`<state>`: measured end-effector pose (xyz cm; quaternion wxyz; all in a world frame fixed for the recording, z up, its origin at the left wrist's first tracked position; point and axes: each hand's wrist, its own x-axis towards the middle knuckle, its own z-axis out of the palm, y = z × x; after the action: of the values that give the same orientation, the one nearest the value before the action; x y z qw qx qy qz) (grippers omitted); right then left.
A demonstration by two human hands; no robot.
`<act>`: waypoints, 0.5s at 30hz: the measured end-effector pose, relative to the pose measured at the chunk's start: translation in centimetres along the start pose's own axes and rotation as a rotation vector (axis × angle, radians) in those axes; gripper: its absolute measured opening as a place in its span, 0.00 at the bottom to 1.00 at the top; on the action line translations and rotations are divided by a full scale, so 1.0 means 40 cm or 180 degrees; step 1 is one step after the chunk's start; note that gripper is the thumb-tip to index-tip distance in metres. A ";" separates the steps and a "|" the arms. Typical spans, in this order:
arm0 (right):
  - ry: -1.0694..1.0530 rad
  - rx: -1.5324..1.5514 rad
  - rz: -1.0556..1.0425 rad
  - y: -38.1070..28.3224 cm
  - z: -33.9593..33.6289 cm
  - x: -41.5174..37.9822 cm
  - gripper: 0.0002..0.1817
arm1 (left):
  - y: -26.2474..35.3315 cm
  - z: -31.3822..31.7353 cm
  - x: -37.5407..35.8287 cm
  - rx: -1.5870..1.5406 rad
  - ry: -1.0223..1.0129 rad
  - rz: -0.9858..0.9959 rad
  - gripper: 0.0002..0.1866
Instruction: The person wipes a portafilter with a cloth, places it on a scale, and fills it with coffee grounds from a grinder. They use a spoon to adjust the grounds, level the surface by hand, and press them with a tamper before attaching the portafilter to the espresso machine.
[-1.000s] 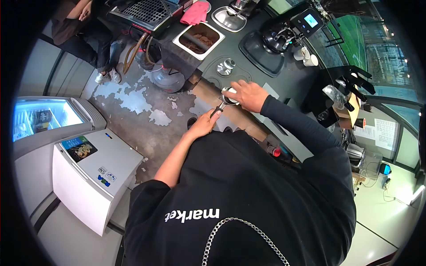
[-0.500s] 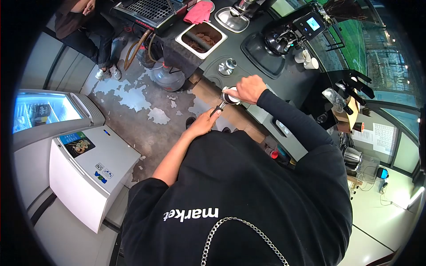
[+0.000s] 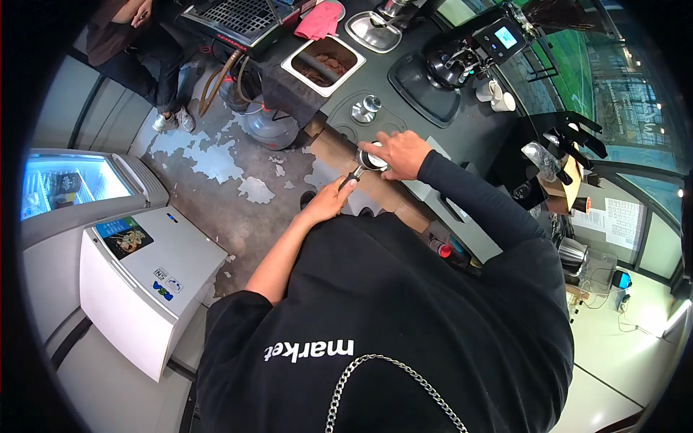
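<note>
My left hand (image 3: 326,202) is closed around the dark handle of a portafilter (image 3: 351,177), held just off the counter's front edge. My right hand (image 3: 406,154) grips a small white round cup (image 3: 377,159) at the portafilter's metal head, fingers bent over its top. The cup's underside and the inside of the basket are hidden. Beyond my hands a shiny metal tamper (image 3: 366,109) stands on a dark mat (image 3: 393,124).
A metal bin (image 3: 356,71) with a bar across it holds brown coffee grounds. Behind are a pink cloth (image 3: 317,22), a black grinder (image 3: 451,61) and white cups (image 3: 503,102). A person (image 3: 141,58) is at the upper left. A white chest (image 3: 162,267) stands left.
My right hand has shifted on the white cup, its fingers now reaching across the top where the thumb lay before. The left hand keeps its hold on the portafilter.
</note>
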<state>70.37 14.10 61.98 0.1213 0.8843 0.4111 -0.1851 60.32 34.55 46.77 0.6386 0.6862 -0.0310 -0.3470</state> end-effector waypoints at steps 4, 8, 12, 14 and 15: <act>0.0121 0.0246 -0.0078 0.031 -0.030 0.003 0.37 | 0.002 -0.004 0.002 0.0059 0.0004 -0.0029 0.25; 0.0540 0.0505 0.0343 0.079 -0.212 -0.064 0.32 | -0.001 -0.010 0.003 0.0081 -0.0074 -0.0109 0.27; 0.0823 0.0454 0.0576 0.122 -0.315 -0.106 0.33 | -0.016 -0.011 0.010 0.0023 -0.0135 -0.0059 0.27; 0.0764 0.0456 0.0610 0.131 -0.300 -0.101 0.33 | -0.018 -0.010 0.010 0.0021 -0.0122 -0.0027 0.26; 0.0755 0.0431 0.0620 0.135 -0.266 -0.093 0.33 | -0.017 -0.007 0.009 -0.0004 -0.0089 -0.0001 0.25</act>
<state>74.75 12.04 73.52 0.0295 0.9418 0.3215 -0.0940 60.46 34.72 46.00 0.6384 0.6809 -0.0396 -0.3567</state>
